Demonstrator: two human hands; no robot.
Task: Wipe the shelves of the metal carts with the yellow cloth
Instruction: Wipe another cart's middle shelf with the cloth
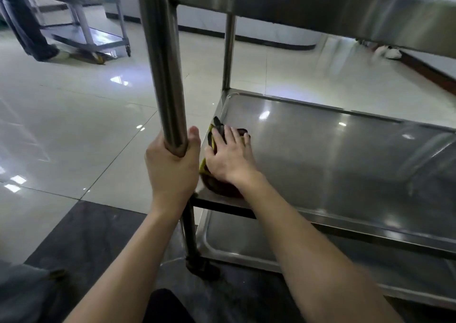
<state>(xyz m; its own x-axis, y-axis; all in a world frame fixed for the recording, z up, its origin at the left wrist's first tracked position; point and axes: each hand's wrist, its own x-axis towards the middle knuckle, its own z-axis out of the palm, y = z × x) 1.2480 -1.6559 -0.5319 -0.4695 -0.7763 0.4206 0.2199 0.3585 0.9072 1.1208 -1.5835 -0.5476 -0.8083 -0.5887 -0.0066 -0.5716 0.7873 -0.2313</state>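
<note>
One wide-angle head view, low and close to the cart (160,63), faces forward and down over the middle shelf (345,164) from its near left corner; top shelf (320,4) overhead, floor (74,130) stretching left toward a second cart (81,34).

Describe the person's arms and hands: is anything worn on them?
The left forearm and right forearm are bare down to the frame's lower edge: no sleeves show. The left hand and right hand wear no gloves, and neither wrist carries a watch or band. No ring shows on the right hand's fingers; the left hand's fingers are mostly hidden.
</note>
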